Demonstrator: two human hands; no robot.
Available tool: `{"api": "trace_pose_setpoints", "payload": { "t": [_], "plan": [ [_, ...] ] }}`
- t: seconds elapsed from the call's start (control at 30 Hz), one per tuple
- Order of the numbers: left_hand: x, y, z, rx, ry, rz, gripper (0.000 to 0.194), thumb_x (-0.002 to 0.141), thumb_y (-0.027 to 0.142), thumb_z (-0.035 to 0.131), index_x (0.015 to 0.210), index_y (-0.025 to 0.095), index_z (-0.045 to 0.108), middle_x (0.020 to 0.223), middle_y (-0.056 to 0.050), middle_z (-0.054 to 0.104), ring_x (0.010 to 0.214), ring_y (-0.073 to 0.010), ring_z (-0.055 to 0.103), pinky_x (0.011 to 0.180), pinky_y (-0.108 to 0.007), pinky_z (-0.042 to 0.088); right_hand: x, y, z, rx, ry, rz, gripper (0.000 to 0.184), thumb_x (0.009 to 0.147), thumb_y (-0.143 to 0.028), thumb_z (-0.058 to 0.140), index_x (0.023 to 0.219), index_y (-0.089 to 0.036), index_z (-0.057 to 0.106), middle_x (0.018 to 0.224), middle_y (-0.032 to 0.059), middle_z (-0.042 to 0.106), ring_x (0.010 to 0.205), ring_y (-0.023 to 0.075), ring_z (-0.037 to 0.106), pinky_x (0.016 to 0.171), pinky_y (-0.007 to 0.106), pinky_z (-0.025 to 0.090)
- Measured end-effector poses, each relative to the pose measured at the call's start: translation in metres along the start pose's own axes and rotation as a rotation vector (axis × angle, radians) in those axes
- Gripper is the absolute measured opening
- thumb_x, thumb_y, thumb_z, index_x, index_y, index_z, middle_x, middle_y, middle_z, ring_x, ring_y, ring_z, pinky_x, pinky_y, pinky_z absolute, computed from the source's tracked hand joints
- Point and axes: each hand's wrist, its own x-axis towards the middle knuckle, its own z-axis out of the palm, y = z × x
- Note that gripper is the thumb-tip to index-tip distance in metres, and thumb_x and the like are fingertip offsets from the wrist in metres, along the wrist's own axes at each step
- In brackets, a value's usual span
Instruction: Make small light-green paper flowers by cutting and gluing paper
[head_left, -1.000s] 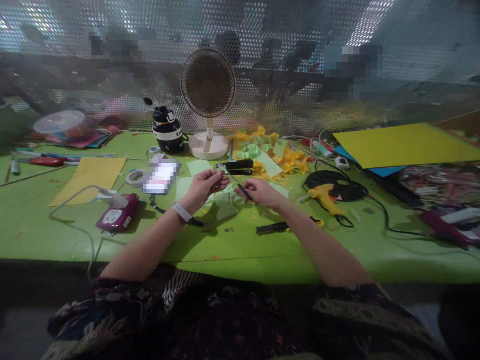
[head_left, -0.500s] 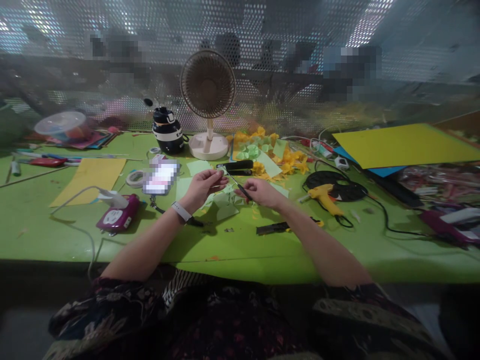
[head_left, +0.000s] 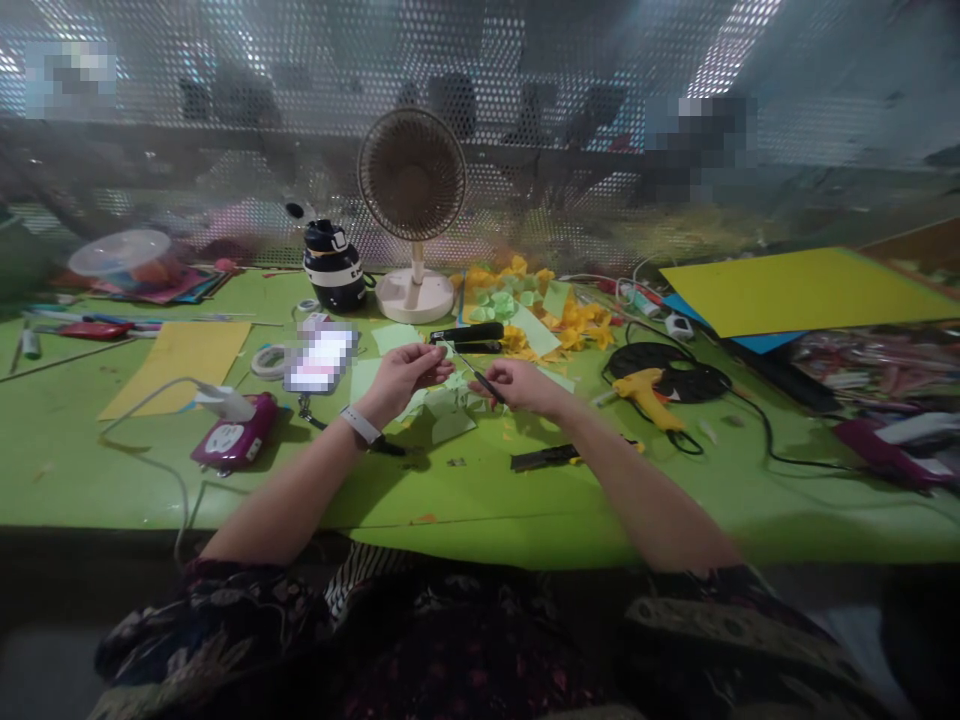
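In my right hand (head_left: 514,384) is a slim tool (head_left: 486,383) with a dark handle and a thin metal shaft slanting up to the left. Its tip reaches close to the fingertips of my left hand (head_left: 414,370), which are pinched together; whatever they hold is too small to make out. Beneath both hands lie pale green paper pieces (head_left: 442,412), some cut small. A black stapler (head_left: 474,334) rests just beyond them. Nearer me, a black-and-yellow cutter (head_left: 541,457) lies below my right wrist.
Behind the stapler is a heap of orange and green paper flowers (head_left: 577,325). A fan (head_left: 414,295) and a black bottle (head_left: 335,285) stand at the back. A phone (head_left: 322,360) and purple power socket (head_left: 238,437) sit left; a yellow glue gun (head_left: 649,398) lies right.
The camera view has shifted slightly. Both hands keep nearly the same pose, with the tool still in my right hand.
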Motion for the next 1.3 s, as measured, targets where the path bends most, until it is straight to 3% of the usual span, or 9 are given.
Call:
{"api": "trace_pose_setpoints", "payload": {
  "t": [0.37,0.73,1.07,1.3],
  "plan": [
    [0.0020,-0.0015,-0.0039,0.047,0.014,0.002,0.013,0.085,0.024,0.076,0.085,0.012,0.069,0.079,-0.007,0.077,0.069,-0.0115,0.074,0.063,-0.019,0.055,0.0042,0.0050,0.0002,-0.029,0.033,-0.029,0.047,0.070,-0.056,0.083,0.072,-0.018,0.056,0.062,-0.0003,0.062,0.056,0.0109,0.056,0.052,0.024,0.039],
    [0.0022,0.0006,-0.0074,0.082,0.010,0.022,0.011,0.087,0.023,0.074,0.086,0.013,0.068,0.080,-0.007,0.077,0.074,-0.0129,0.075,0.056,-0.016,0.053,0.0028,0.0057,-0.0030,-0.034,0.014,-0.036,0.049,0.069,-0.060,0.082,0.074,-0.018,0.057,0.065,0.0007,0.064,0.059,0.0120,0.058,0.055,0.025,0.040],
    [0.0033,0.0012,-0.0071,0.067,0.037,0.034,0.019,0.080,0.028,0.080,0.083,0.014,0.068,0.072,-0.004,0.074,0.071,-0.0137,0.075,0.056,-0.017,0.052,0.0008,0.0028,-0.0028,-0.003,0.017,-0.055,0.054,0.063,-0.065,0.083,0.069,-0.019,0.054,0.059,-0.0009,0.062,0.057,0.0121,0.057,0.054,0.025,0.040],
    [0.0045,0.0003,-0.0087,0.061,0.030,0.043,0.024,0.076,0.031,0.084,0.082,0.014,0.068,0.071,-0.003,0.073,0.068,-0.0129,0.074,0.054,-0.016,0.052,-0.0006,0.0021,-0.0032,-0.031,0.012,-0.043,0.052,0.067,-0.063,0.082,0.072,-0.018,0.055,0.062,0.0001,0.064,0.057,0.0117,0.057,0.054,0.025,0.039]
  ]
}}
